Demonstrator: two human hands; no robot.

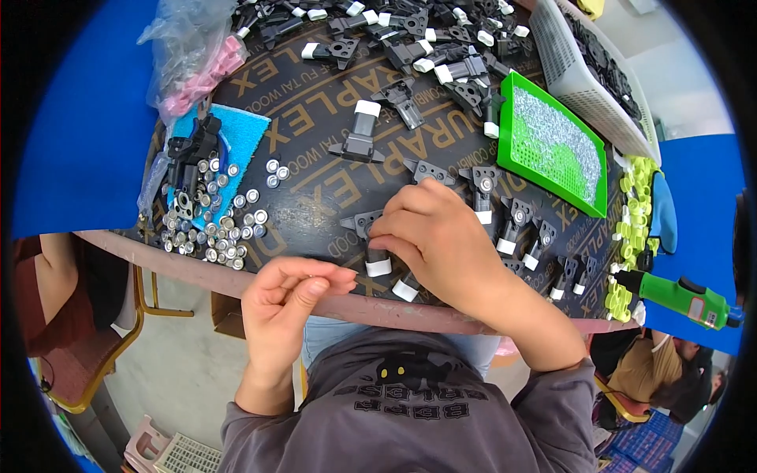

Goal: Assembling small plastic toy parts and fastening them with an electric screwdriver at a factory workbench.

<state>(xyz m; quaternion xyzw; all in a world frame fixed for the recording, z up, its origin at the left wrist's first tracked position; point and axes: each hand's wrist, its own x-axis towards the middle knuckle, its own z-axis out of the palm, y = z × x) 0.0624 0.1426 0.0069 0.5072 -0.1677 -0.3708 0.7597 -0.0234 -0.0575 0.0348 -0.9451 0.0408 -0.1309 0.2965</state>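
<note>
My left hand (285, 303) is at the table's near edge, its thumb pressed toward the curled fingers. Whatever they hold, if anything, is too small to make out. My right hand (434, 232) reaches over the table with its fingertips pinched together at a black plastic bracket with a white end cap (378, 264). What is between those fingertips is hidden. Around this hand lie several similar black brackets, among them a capped bracket (482, 189) and another bracket (516, 221); some carry a round silver piece. One larger bracket (360, 138) lies farther off with its white cap pointing away.
Round silver metal pieces (229, 229) are heaped at left beside a blue cloth (248, 130). A green tray (505, 146) of small shiny screws is at right, near a white basket (552, 71). A green power screwdriver (678, 299) and yellow-green clips (631, 213) line the right edge.
</note>
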